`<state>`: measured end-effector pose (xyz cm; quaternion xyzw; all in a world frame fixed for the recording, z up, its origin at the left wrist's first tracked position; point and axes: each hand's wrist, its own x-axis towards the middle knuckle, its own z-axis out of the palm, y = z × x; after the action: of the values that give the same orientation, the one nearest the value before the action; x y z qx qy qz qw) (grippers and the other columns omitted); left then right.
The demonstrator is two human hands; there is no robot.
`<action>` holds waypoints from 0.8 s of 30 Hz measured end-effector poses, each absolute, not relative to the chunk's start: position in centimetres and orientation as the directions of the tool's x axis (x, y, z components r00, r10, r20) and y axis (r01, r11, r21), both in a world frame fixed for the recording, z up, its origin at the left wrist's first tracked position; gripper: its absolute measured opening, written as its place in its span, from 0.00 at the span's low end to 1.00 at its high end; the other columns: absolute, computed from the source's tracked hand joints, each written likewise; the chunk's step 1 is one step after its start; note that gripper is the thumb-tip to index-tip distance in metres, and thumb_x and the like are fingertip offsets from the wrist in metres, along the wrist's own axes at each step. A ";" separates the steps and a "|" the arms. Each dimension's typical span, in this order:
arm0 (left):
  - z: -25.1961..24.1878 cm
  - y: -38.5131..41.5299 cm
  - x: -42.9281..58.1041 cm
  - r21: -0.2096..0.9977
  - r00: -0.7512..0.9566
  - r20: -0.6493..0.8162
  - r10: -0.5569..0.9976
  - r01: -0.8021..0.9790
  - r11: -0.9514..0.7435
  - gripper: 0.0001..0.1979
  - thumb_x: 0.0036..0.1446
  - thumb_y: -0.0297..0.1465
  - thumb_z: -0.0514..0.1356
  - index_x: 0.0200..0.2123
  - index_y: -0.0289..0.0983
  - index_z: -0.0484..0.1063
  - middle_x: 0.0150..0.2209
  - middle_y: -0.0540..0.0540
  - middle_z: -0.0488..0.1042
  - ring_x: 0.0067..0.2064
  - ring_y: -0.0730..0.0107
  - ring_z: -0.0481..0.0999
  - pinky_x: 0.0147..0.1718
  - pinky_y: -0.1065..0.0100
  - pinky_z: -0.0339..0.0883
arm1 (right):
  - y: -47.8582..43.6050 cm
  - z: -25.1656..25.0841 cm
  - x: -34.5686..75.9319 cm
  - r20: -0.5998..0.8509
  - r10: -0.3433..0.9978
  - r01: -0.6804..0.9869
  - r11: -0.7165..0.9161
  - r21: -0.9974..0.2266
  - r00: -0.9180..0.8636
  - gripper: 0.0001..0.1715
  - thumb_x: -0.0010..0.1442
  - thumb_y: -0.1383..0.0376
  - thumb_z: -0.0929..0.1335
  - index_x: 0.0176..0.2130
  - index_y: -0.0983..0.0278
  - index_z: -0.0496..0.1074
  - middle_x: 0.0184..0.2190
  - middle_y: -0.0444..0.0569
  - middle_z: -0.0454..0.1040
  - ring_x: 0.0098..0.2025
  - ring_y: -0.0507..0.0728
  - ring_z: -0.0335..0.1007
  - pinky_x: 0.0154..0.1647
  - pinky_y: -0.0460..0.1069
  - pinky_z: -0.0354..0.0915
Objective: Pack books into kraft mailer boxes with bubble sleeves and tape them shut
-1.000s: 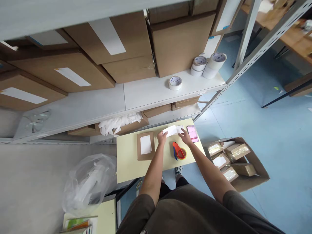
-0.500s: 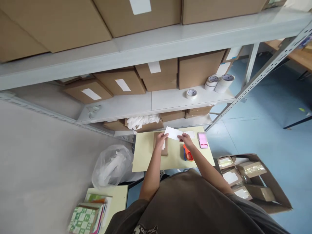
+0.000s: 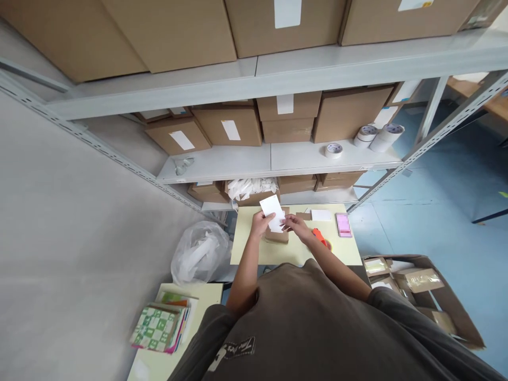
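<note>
A white sheet (image 3: 272, 210), tilted now, is pinched at its left edge by my left hand (image 3: 260, 224). My right hand (image 3: 294, 224) is at the sheet's lower right corner, its fingers bent; whether they grip the corner is too small to tell. Under the sheet lies a brown cardboard parcel (image 3: 282, 237) on the pale yellow table (image 3: 248, 253). An orange tape dispenser (image 3: 319, 237) rests right of the parcel, partly behind my right forearm. Farther back are a white paper (image 3: 321, 215) and a pink-screened phone (image 3: 343, 225).
Shelving with cardboard boxes (image 3: 228, 126) and tape rolls (image 3: 334, 151) stands beyond the table. A clear plastic bag (image 3: 200, 253) is on the left, above a side table with books (image 3: 155, 328). An open carton (image 3: 456, 307) of parcels stands at the right.
The sheet has turned from lying crosswise to more upright between my hands. My right hand has shifted toward its lower corner. The whole view has swung, moving the shelf and table in the picture.
</note>
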<state>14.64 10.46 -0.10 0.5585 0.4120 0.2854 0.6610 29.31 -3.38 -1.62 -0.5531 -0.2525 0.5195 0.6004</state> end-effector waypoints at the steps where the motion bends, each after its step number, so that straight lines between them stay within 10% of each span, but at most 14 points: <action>1: 0.1 11.0 14.0 0.974 0.511 -0.225 0.829 0.085 0.212 0.27 0.39 0.46 0.81 0.37 0.33 0.86 0.39 0.38 0.87 0.41 0.48 0.85 0.40 0.57 0.79 | -3.3 -1.4 28.9 -0.260 0.905 -0.340 -0.141 -0.930 0.337 0.26 0.53 0.44 0.80 0.39 0.60 0.79 0.34 0.48 0.84 0.34 0.56 0.80 0.37 0.50 0.71; 24: -1.0 11.7 12.2 0.965 0.566 -0.192 0.802 -0.040 0.259 0.28 0.43 0.47 0.81 0.42 0.34 0.86 0.44 0.40 0.87 0.47 0.51 0.84 0.50 0.53 0.78 | -3.3 0.1 25.9 -0.211 0.848 -0.251 -0.096 -0.963 0.486 0.20 0.60 0.46 0.76 0.37 0.59 0.79 0.38 0.47 0.84 0.32 0.53 0.74 0.38 0.50 0.69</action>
<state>12.24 11.71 -0.96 0.5310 0.3589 0.2973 0.7077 25.88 -3.28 0.07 -0.5950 -0.2511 0.4404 0.6237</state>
